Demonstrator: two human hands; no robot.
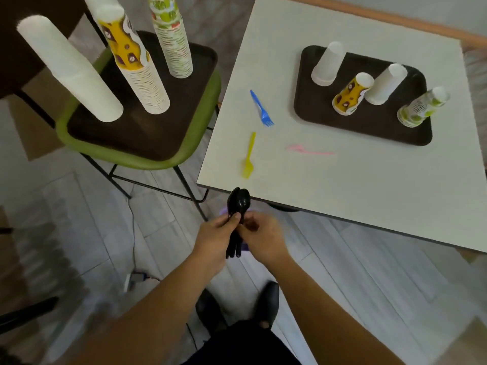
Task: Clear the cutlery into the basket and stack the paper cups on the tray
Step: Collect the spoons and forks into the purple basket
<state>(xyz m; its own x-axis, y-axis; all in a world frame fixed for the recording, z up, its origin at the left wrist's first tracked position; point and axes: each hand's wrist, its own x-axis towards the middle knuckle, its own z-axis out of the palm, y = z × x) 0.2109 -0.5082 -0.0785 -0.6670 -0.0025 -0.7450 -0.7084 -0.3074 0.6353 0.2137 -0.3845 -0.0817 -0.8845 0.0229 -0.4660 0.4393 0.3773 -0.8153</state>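
Black plastic spoons (237, 206) are standing as a tight bundle at lower centre of the frame, bowls pointing up toward the table edge and handles running down between both hands. The left hand (213, 238) is wrapping its fingers round the handles with the thumb pressing the necks; the right hand (263, 238) is pinching the same bundle from the other side. A purple shape (223, 212) is peeking out directly behind the hands (probably the basket, though too little is showing to be sure), so the drop looks to be straight down along the bundle's long axis.

Cutlery is lying on the white table (342, 185), above the grip: the yellow fork (248, 156) nearest, lengthwise almost in line with the spoons, then the blue fork (261, 108) and a blurred pink piece (308, 150). The right hand is sitting on the table's side. Paper cups (384, 84) are standing unstacked on the dark tray (363, 127) at upper right.
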